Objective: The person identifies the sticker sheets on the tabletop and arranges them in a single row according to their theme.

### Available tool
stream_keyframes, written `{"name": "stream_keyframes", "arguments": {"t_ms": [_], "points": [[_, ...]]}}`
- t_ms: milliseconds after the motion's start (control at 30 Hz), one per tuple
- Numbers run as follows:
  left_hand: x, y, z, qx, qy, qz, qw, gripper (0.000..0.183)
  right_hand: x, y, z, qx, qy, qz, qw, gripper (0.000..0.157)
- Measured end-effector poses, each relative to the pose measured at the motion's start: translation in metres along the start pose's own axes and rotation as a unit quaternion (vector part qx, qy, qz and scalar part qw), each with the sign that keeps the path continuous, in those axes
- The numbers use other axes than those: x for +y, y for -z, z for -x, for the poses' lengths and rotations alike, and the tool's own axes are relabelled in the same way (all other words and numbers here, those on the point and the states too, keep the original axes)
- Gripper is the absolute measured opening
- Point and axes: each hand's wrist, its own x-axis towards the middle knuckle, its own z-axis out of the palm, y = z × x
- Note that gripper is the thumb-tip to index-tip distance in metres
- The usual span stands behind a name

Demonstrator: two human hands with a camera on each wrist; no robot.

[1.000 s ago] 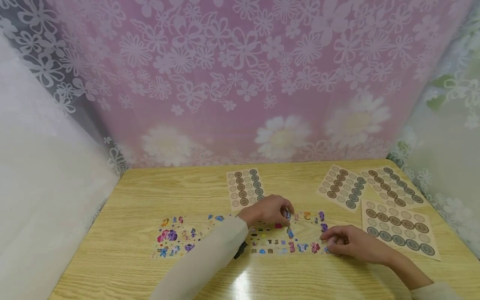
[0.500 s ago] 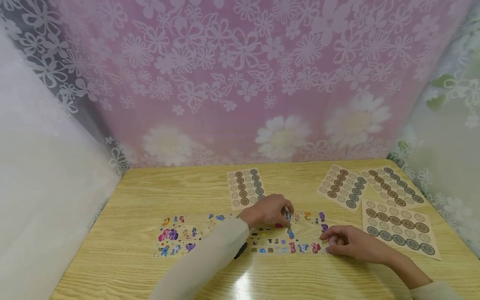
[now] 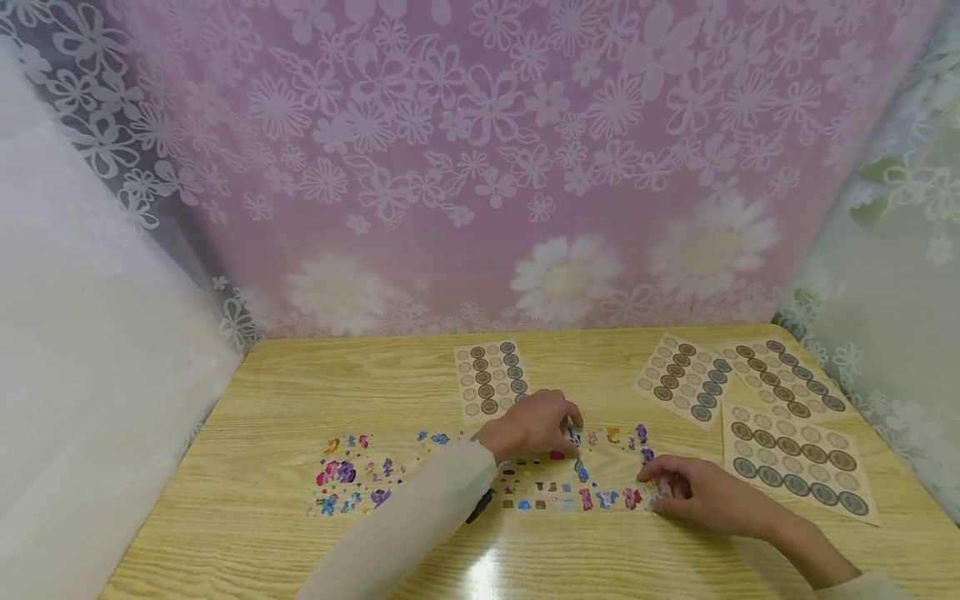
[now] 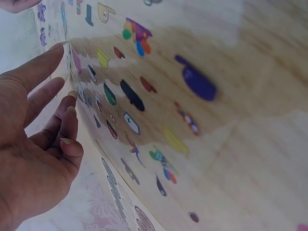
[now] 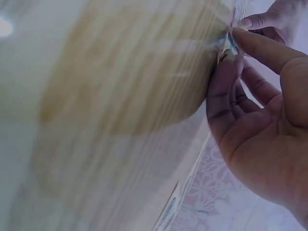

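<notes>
Clear sticker sheets [image 3: 615, 467] printed with small colourful ponies and shapes lie across the table. My left hand [image 3: 534, 425] reaches over the middle of them, thumb and index finger spread around a small pony sticker [image 3: 574, 436]. In the left wrist view, my left fingertips [image 4: 71, 96] touch the sheet beside several small cap- and shoe-like stickers, and a dark blue cap sticker [image 4: 198, 83] shows farther off. My right hand [image 3: 708, 496] is at the sheet's right edge. There, in the right wrist view, my right fingertips [image 5: 230, 57] pinch the edge, partly hiding it.
Beige sheets of round coin-like prints lie behind and to the right: one [image 3: 491, 379] past my left hand, another [image 3: 798, 458] beside my right, and two more at the back right. A flowered curtain [image 3: 450, 208] hangs behind the wooden table [image 3: 225, 517].
The head view has shifted very slightly. Both hands keep nearly the same places, with only tiny finger movements, and the sheets lie as before.
</notes>
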Motion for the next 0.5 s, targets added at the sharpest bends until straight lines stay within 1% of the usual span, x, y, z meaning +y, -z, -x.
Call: {"name": "stream_keyframes", "arguments": {"t_ms": [133,233,333,400,500], "points": [[0.0,-0.001,0.001,0.006,0.002,-0.045,0.999,0.035,-0.004,-0.002,-0.001,0.014,0.016,0.036,0.999,0.029],[0.001,-0.002,0.001,0.011,-0.004,-0.088,0.9961,0.035,-0.008,-0.002,0.001,0.041,0.002,0.087,0.995,0.031],[0.002,-0.002,0.001,0.014,-0.012,-0.112,0.9936,0.035,-0.011,-0.003,0.003,0.066,-0.018,0.133,0.989,0.031],[0.003,-0.002,0.002,0.017,-0.014,-0.12,0.9925,0.035,-0.012,-0.004,0.004,0.074,-0.029,0.143,0.986,0.029],[0.004,-0.003,0.002,0.021,-0.011,-0.125,0.9919,0.034,-0.013,-0.005,0.005,0.077,-0.031,0.146,0.986,0.028]]}}
